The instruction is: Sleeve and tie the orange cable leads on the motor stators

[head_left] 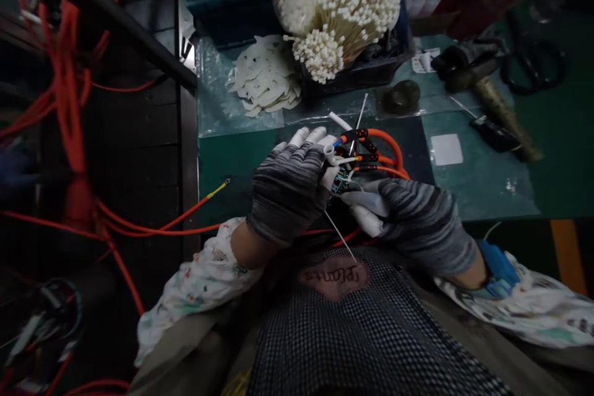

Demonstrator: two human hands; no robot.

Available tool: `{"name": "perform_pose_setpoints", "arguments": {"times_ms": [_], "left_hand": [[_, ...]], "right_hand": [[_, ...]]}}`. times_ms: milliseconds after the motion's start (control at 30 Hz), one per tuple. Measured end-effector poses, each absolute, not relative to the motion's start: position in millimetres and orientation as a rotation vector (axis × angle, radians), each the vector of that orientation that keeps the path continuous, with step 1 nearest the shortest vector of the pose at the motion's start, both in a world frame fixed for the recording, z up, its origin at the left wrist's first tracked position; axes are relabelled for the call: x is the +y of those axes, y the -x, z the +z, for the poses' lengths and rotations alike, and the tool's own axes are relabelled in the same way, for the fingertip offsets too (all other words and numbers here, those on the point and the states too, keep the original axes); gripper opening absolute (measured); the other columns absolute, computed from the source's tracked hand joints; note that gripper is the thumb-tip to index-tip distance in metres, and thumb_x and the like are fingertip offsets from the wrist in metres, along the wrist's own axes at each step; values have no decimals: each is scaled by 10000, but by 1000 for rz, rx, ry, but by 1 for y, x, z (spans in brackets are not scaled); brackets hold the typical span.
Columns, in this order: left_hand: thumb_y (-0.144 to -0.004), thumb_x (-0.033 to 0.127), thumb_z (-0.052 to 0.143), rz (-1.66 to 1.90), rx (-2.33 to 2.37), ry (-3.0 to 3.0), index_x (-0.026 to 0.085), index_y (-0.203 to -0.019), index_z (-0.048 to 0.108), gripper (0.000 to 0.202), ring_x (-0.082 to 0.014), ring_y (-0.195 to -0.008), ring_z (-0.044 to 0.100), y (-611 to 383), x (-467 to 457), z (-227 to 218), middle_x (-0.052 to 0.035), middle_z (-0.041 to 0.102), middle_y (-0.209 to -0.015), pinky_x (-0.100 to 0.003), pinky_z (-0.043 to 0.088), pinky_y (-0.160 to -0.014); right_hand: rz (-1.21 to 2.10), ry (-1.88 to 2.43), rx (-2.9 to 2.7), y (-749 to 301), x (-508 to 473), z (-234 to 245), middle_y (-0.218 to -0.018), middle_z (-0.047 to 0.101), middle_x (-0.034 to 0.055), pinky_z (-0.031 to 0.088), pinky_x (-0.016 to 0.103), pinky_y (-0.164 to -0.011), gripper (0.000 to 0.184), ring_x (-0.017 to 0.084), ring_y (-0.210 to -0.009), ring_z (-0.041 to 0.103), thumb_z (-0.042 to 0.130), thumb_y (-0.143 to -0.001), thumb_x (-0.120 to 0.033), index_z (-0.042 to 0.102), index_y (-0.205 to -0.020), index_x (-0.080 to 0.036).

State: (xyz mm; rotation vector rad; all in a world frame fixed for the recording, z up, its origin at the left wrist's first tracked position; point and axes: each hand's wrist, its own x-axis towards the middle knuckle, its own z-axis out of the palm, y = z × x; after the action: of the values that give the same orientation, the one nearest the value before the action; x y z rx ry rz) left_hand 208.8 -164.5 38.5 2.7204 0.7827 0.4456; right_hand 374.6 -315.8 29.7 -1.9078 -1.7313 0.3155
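In front of the worker's chest, at the edge of the green desk [227, 158], a small circuit board [340, 181] with orange cables [393, 141] sits between two gloved hands. The left hand [294, 189] pinches it with thumb and fingers; the right hand [413, 219] is close against its other side, though I can't tell what its fingers grip. Pale flat pieces [266, 77] lie piled beyond.

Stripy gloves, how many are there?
2: one striped glove is on the left hand, and another striped glove is on the right hand. Others could be hidden in the dark.
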Motion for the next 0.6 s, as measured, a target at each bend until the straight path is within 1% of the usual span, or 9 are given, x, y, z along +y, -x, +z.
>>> {"name": "perform_pose_setpoints", "arguments": {"times_ms": [67,100,200,233,300,367,433,500,600], "left_hand": [[-1093,325,478,314,808,-2741,168,-1400,674,396,-307,-1448,621,-219,-159,44,-139,700,-1485,-470,524,-1191],[-1090,320,477,262,835,-2749,163,-1407,670,402,-309,-1420,638,-225,-157,47,-145,709,-1464,-460,528,-1178],[-1085,343,488,70,942,-2754,128,-1367,680,403,-308,-1209,735,-243,-151,57,-169,760,-1321,-420,577,-1063],[-1083,357,495,-8,977,-2746,123,-1344,685,399,-300,-1141,751,-250,-149,60,-167,771,-1272,-403,589,-1017],[-1079,368,511,-163,1038,-2717,134,-1346,671,389,-284,-1070,761,-262,-143,67,-146,779,-1208,-369,597,-941],[-1075,367,526,-278,1090,-2679,145,-1391,629,399,-277,-1037,765,-273,-138,73,-123,782,-1145,-350,595,-888],[-1072,371,533,-319,1119,-2657,134,-1431,584,433,-274,-1006,767,-280,-134,77,-112,779,-1087,-342,589,-854],[-1064,374,548,-321,1115,-2648,127,-1433,571,444,-268,-1006,766,-285,-132,79,-108,774,-1069,-333,585,-853],[-1048,350,574,-281,1075,-2659,131,-1433,578,443,-266,-1090,751,-285,-131,77,-121,765,-1156,-337,592,-917]], "right_hand": [[274,1928,-1712,-379,-315,29,-1032,856,68,659,435,-737,262,307,-889,825,624,-1047,-392,829,-1081,-234],[239,1926,-1694,-382,-314,28,-1007,856,66,647,416,-725,262,292,-860,820,629,-1046,-400,830,-1076,-234],[119,1952,-1669,-390,-312,20,-995,852,72,624,388,-746,286,270,-856,807,628,-1050,-418,830,-1096,-220],[77,1979,-1687,-392,-310,17,-1013,850,83,619,394,-758,313,274,-870,802,611,-1058,-425,827,-1116,-207],[0,2033,-1755,-394,-306,12,-1012,844,110,605,419,-740,394,290,-850,789,544,-1086,-449,823,-1136,-176],[-53,2053,-1814,-394,-302,9,-979,838,129,584,430,-690,461,296,-795,773,469,-1113,-447,822,-1126,-151],[-88,2055,-1814,-393,-300,7,-952,834,139,565,430,-656,477,298,-760,764,445,-1120,-427,823,-1102,-137],[-89,2066,-1765,-394,-302,7,-961,835,139,567,428,-668,440,299,-774,767,476,-1106,-410,824,-1098,-140],[-63,2066,-1649,-398,-309,7,-978,841,104,585,409,-714,343,283,-814,772,576,-1063,-416,824,-1108,-183]]}}
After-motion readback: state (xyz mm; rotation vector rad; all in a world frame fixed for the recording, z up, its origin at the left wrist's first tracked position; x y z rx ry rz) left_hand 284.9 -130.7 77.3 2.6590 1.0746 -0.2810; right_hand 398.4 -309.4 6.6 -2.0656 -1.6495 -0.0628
